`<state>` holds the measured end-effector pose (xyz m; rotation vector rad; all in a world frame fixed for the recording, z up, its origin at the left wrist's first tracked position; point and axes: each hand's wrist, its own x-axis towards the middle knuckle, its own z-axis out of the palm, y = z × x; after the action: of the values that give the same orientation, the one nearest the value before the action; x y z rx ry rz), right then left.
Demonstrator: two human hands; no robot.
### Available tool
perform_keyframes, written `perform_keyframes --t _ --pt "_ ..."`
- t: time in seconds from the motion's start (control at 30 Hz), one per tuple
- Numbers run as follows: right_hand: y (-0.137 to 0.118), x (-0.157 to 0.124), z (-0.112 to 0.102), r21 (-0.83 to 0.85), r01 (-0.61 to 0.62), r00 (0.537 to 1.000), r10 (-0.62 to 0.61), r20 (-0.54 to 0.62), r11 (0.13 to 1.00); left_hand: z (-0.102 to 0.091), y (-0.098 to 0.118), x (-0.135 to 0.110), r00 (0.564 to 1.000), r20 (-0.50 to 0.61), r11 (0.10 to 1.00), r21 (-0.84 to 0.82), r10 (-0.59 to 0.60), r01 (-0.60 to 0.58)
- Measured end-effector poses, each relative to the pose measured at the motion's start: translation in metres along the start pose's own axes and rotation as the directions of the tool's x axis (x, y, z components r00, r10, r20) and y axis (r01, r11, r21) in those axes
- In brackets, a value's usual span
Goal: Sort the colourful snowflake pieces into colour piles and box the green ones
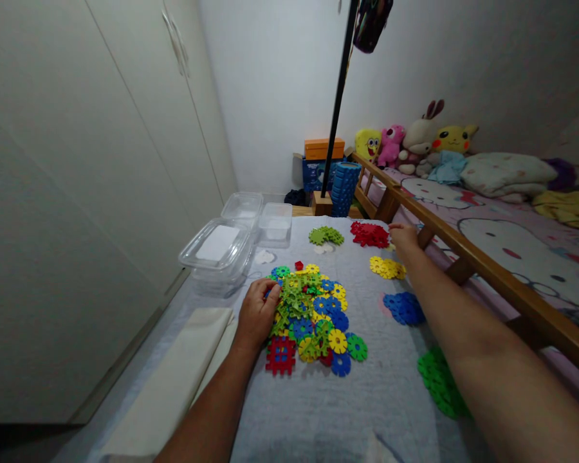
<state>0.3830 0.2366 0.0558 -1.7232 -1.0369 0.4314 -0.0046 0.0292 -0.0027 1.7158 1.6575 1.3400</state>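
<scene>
A heap of mixed plastic building pieces (pixel 313 308) in yellow, blue, green and lime lies mid-table. My left hand (pixel 259 312) rests against its left side, fingers curled and thumb close to them; what they grip is hidden. A red square lattice piece (pixel 280 355) lies just below that hand, at the heap's front edge. Farther off, my right hand (pixel 404 236) is beside the right edge of a pile of red pieces (pixel 369 235), fingers stretched out and nothing visible in them. Under its forearm sit yellow flower-shaped discs (pixel 387 267), blue discs (pixel 404 308) and green discs (pixel 439 382).
Lime pieces (pixel 326 236) form a pile at the table's far side. Clear plastic boxes (pixel 217 251) stand at the left, behind a folded cream cloth (pixel 174 379). A wooden bed rail (pixel 439 231) runs along the right. A black pole (pixel 338 103) rises behind the table.
</scene>
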Motion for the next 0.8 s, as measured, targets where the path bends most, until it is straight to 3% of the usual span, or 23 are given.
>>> perform_keyframes --t 0.07,0.17,0.23,0.3,0.33,0.4,0.5,0.63,0.8 --pt "-0.011 -0.016 0.007 0.059 -0.026 0.998 0.023 0.051 0.998 0.0 0.001 0.0 1.0 -0.004 1.0 -0.005 -0.003 0.003" --pt "-0.025 -0.055 0.026 0.128 -0.007 0.975 -0.022 0.222 0.992 0.001 0.001 0.001 1.0 -0.029 1.0 -0.018 -0.007 0.006" --pt "-0.03 -0.088 0.043 0.176 0.077 0.859 -0.155 0.488 0.981 0.002 0.001 0.001 0.999 -0.043 1.0 -0.027 -0.016 0.015" --pt "-0.033 -0.12 0.061 0.149 0.229 0.688 -0.268 0.674 0.962 0.002 0.0 0.001 0.998 -0.055 0.999 -0.034 -0.024 0.022" --pt "-0.035 -0.134 0.07 0.135 0.319 0.622 -0.315 0.717 0.938 0.002 0.0 0.001 0.998 -0.059 0.999 -0.037 -0.025 0.023" --pt "-0.038 -0.156 0.087 0.087 0.456 0.558 -0.361 0.747 0.886 0.002 -0.001 0.001 0.998 -0.064 0.999 -0.041 -0.026 0.023" --pt "-0.045 -0.174 0.107 0.033 0.567 0.522 -0.389 0.759 0.823 0.003 -0.003 0.001 0.997 -0.069 0.998 -0.049 -0.033 0.029" --pt "-0.052 -0.18 0.123 -0.04 0.626 0.49 -0.353 0.797 0.779 0.003 -0.005 0.002 0.995 -0.086 0.998 -0.055 -0.04 0.035" --pt "-0.047 -0.173 0.123 -0.086 0.588 0.562 -0.331 0.758 0.804 0.004 -0.004 0.003 0.996 -0.08 0.998 -0.05 -0.03 0.026"
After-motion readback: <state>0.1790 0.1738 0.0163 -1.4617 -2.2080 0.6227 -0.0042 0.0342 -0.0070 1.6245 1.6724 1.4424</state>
